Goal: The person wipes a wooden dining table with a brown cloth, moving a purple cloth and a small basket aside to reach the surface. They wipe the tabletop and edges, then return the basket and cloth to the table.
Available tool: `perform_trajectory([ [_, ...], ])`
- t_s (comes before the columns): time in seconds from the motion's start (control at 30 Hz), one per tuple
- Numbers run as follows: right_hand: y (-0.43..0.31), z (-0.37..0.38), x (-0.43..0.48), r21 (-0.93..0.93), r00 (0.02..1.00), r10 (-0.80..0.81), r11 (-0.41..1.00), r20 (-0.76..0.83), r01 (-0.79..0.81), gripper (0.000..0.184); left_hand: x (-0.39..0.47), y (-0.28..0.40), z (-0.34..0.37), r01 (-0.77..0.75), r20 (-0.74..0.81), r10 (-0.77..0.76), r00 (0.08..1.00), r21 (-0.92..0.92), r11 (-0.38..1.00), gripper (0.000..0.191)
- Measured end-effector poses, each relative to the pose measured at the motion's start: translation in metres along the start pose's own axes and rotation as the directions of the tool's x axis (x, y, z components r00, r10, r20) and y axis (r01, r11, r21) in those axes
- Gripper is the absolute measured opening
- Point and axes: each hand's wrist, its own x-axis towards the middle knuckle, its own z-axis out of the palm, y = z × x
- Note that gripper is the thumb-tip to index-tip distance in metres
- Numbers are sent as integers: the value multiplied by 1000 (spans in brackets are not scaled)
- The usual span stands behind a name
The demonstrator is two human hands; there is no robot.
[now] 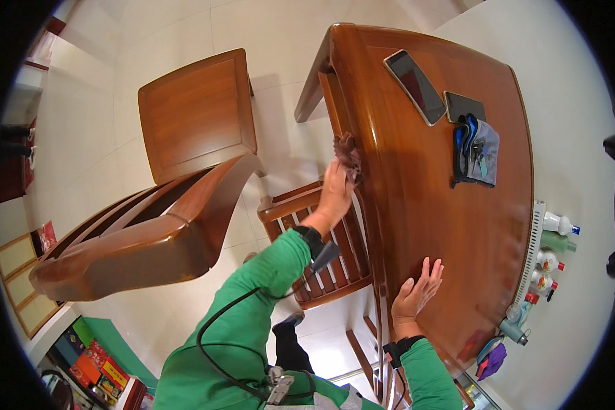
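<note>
My left hand (334,195) grips a crumpled brown cloth (347,154), pressed to the front edge of a polished wooden table (441,220). Over the tabletop nearer my body is my right hand (416,296), fingers extended and holding nothing; whether its palm touches the wood I cannot tell. Farther along the table lie a large smartphone (415,87) and a second dark phone (464,106). A grey and blue pouch (487,154) partly covers the second phone, with keys (475,154) on top.
A slatted wooden chair (333,266) stands partly under the table's edge. Left of me are a curved wooden bench (128,256) and a square wooden stool (197,115). Several bottles (549,260) line a white perforated rack (530,251) along the table's far side. A cable (205,323) runs along my left sleeve.
</note>
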Motion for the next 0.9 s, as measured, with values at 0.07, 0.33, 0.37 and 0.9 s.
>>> perform_trajectory([
  [0.07,0,0,0,-3,1000,0,1000,6,0,58,27,-23,-7,-207,70,195,978,264,942,41],
  [0.33,1,0,1,24,1000,-2,1000,0,2,58,214,-29,-19,31,-278,183,943,620,784,30],
  [0.37,1,0,1,15,1000,-10,1000,-8,10,58,221,-31,-16,26,-295,225,929,656,754,33],
  [0.9,0,0,2,21,999,-30,999,-18,30,58,73,-23,3,-557,405,436,804,254,791,47],
])
